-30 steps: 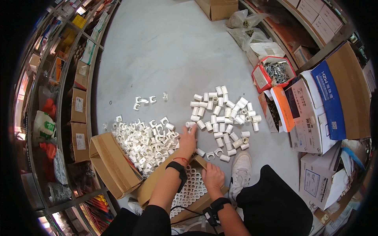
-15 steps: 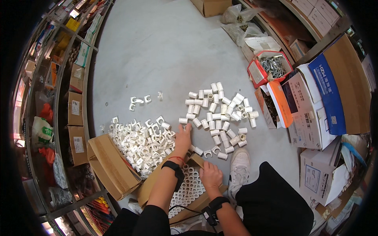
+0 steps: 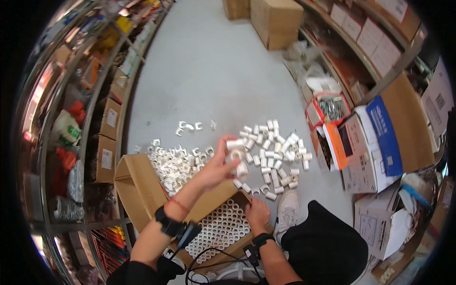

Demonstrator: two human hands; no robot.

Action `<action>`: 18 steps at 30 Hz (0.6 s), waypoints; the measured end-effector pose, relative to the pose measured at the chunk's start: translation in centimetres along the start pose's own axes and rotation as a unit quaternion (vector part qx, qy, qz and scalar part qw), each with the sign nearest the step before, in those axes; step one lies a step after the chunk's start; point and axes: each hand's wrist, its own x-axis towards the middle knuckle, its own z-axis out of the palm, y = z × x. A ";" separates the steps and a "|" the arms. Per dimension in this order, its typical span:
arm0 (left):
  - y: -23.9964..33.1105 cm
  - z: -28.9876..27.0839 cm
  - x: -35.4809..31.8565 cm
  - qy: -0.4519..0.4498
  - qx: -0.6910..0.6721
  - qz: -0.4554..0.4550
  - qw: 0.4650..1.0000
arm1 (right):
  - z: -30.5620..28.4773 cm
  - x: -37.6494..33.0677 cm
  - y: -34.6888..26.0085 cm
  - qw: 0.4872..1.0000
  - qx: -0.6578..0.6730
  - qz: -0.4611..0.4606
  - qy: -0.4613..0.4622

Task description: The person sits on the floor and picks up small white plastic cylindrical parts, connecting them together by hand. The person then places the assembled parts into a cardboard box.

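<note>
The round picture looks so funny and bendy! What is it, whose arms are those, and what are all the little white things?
The picture comes from a wide-eyed camera worn on a person's head, looking down. That lens bends straight lines, so the shelves curve. The two arms coming in from the bottom belong to that person, who is down on a grey floor. The left hand is lifted and holds a few short white plastic tubes. The right hand rests on the edge of an open cardboard box, where the same tubes stand packed in neat rows. On the floor lie two heaps: more tubes on the right and white clips on the left. Shelves and other boxes stand around.
</note>
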 end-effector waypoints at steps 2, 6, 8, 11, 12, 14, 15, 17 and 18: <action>2.5 1.1 -6.1 -0.073 -0.140 0.036 0.987 | -0.4 0.1 -0.5 1.000 0.021 0.008 -0.012; 5.9 2.9 -18.1 -0.169 -0.227 0.042 0.958 | -1.0 0.4 -0.1 0.996 0.062 0.045 -0.056; 5.2 3.4 -23.5 -0.183 -0.270 0.085 0.942 | -2.0 -0.1 -0.6 0.992 0.115 0.000 -0.051; 3.5 3.9 -29.5 -0.183 -0.314 0.144 0.920 | -3.9 -1.8 -2.8 0.991 0.037 -0.096 0.080; 3.0 4.0 -31.1 -0.173 -0.320 0.161 0.917 | -5.1 -2.3 -3.8 0.988 0.029 -0.134 0.066; 2.0 4.4 -33.9 -0.158 -0.334 0.189 0.910 | -6.5 -2.9 -6.0 0.972 0.060 -0.216 0.066; 1.7 4.7 -34.9 -0.153 -0.336 0.206 0.906 | -7.2 -2.9 -7.6 0.957 0.101 -0.260 0.083; 1.2 4.9 -35.9 -0.173 -0.340 0.228 0.896 | -9.5 -2.2 -10.2 0.918 0.174 -0.342 0.099; 0.7 4.9 -36.1 -0.180 -0.346 0.233 0.891 | -11.5 -2.3 -11.9 0.903 0.198 -0.371 0.082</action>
